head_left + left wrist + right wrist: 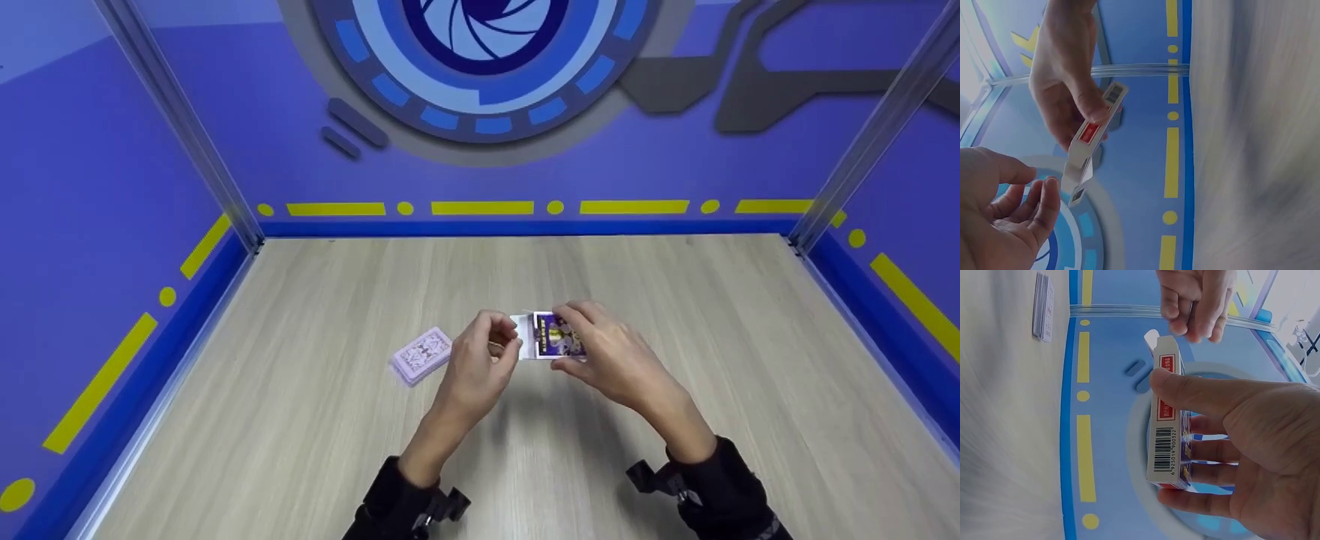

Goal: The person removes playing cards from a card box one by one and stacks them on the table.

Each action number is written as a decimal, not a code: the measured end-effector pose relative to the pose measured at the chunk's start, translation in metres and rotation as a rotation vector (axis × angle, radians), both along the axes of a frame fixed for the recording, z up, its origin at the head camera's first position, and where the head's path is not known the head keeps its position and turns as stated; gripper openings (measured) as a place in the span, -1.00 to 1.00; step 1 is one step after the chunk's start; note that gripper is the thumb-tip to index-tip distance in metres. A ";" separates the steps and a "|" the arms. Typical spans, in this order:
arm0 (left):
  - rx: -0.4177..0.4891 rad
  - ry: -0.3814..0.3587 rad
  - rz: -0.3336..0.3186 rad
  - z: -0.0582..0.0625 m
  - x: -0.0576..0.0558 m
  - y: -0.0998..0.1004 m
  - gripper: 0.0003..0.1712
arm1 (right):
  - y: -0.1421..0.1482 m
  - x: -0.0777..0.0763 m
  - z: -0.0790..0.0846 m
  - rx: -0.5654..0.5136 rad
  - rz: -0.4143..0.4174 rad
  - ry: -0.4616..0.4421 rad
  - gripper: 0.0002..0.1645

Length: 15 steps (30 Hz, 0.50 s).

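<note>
My right hand (pixel 619 352) grips a card box (pixel 555 335) above the table, thumb along one narrow side and fingers on the opposite one. The box is white-edged with a dark purple and yellow printed face. A barcode (pixel 1165 450) and red label show on its narrow side in the right wrist view. At its left end the white flap (pixel 523 337) stands open. My left hand (pixel 480 360) is right beside that flap, its fingers loosely bent with nothing between them. A deck of playing cards (pixel 422 355) lies on the table left of this hand, patterned back upward.
The wood-grain table (pixel 300 435) is bounded by a blue printed back wall (pixel 480 180) and two side walls, joined by metal corner posts (pixel 187 135). Black wrist mounts (pixel 442 510) sit on both forearms.
</note>
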<state>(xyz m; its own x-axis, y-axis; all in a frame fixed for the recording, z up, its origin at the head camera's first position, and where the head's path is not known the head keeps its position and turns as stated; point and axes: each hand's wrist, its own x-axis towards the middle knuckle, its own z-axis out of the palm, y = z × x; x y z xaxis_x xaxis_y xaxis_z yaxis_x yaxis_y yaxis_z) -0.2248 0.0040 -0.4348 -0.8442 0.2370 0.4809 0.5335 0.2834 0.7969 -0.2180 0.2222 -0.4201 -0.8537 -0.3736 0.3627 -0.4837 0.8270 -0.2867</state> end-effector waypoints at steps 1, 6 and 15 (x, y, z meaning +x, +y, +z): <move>0.005 -0.009 -0.005 -0.002 0.000 0.001 -0.80 | -0.001 0.000 0.000 0.000 0.007 0.006 -0.14; -0.019 -0.086 0.022 -0.013 -0.004 0.006 -0.76 | -0.006 0.002 -0.003 0.008 0.055 0.037 -0.15; -0.021 -0.211 0.048 -0.022 -0.010 0.006 -0.64 | -0.011 0.003 -0.006 0.018 0.136 0.069 -0.14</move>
